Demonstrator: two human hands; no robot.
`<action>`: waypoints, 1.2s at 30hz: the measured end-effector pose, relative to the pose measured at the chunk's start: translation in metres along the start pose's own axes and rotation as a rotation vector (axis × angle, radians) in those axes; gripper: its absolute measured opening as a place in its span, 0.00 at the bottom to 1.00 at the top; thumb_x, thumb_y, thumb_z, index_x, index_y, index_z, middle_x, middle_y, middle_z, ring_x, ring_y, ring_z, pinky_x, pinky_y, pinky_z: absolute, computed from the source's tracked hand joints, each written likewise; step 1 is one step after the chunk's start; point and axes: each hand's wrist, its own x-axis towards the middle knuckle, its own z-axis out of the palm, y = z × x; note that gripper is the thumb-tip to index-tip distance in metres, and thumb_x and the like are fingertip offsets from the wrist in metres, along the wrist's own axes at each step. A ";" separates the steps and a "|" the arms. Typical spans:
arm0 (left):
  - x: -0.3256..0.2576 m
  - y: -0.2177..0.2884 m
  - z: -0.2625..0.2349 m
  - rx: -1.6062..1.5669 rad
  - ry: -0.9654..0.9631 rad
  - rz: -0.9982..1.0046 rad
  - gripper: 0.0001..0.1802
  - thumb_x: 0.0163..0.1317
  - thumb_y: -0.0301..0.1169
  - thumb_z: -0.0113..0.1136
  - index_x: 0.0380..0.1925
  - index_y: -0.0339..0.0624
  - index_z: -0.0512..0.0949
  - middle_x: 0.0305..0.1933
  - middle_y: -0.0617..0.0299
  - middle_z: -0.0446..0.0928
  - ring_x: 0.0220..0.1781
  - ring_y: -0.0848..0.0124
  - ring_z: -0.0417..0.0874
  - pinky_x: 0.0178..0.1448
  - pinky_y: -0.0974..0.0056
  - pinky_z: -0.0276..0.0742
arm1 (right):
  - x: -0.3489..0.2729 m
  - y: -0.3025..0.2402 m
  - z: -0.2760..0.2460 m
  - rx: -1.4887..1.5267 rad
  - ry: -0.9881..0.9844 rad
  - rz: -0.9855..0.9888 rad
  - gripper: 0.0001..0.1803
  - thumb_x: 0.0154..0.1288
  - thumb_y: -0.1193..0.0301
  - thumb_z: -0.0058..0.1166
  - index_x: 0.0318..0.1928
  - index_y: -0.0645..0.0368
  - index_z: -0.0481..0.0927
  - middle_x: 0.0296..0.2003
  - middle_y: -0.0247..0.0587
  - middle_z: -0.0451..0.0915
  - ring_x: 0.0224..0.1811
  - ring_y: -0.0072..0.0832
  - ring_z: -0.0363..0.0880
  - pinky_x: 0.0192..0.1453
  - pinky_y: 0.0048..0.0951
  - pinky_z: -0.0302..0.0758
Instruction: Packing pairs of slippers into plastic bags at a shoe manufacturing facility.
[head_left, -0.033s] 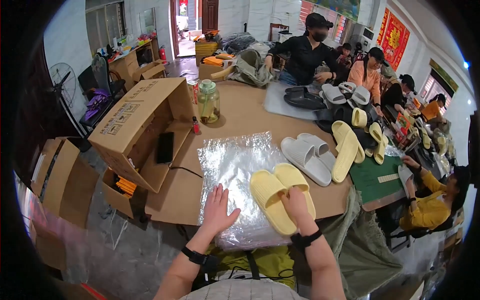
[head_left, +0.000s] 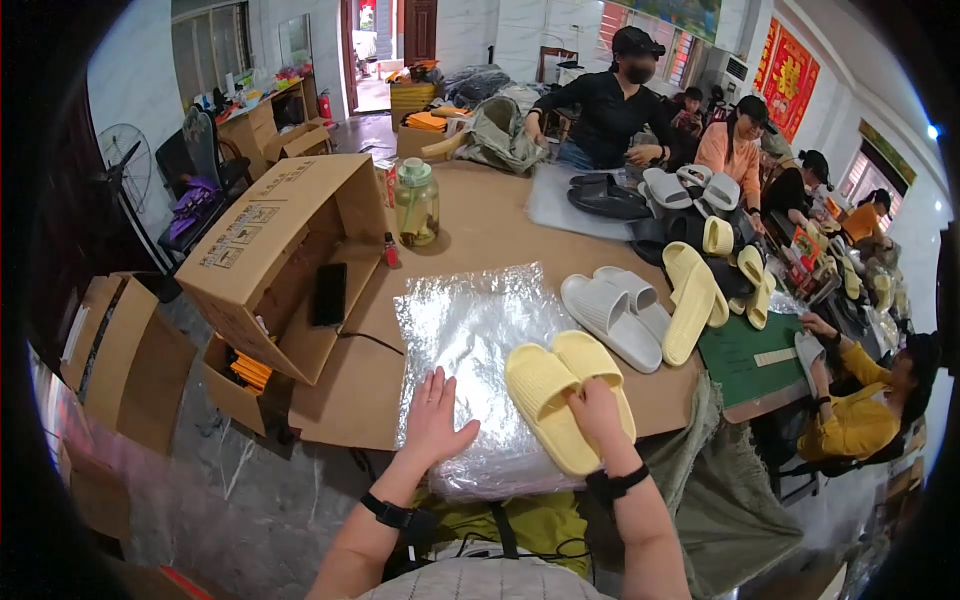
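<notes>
At the far left, an open cardboard box lies tipped on its side on the brown table, with a dark phone-like slab resting on its flap and a glass jar with a green lid just right of it.

Nearer, the left hand lies flat on a stack of clear plastic bags, fingers spread and palm down. The film looks thin, limp and slippery, so single sheets would likely slide and cling; pinching one at a near edge or corner seems the surest hold.

Right of it, the right hand rests on the near end of a pair of yellow slippers lying side by side on the bags. Its fingers curl over the heel end; whether they clasp it cannot be told. The slippers look light, soft and springy, not fragile, easiest taken together at the heels or across the straps.

Farther right lie grey slippers and more yellow ones. The bags' near edge hangs past the table, hidden by the forearms.
</notes>
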 end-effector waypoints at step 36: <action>0.038 0.043 -0.006 -0.140 -0.014 0.224 0.15 0.65 0.46 0.62 0.46 0.56 0.88 0.59 0.56 0.81 0.61 0.53 0.80 0.64 0.54 0.76 | -0.157 -0.012 -0.049 0.400 0.061 0.015 0.24 0.52 0.82 0.58 0.54 0.60 0.81 0.41 0.44 0.80 0.33 0.30 0.78 0.37 0.28 0.75</action>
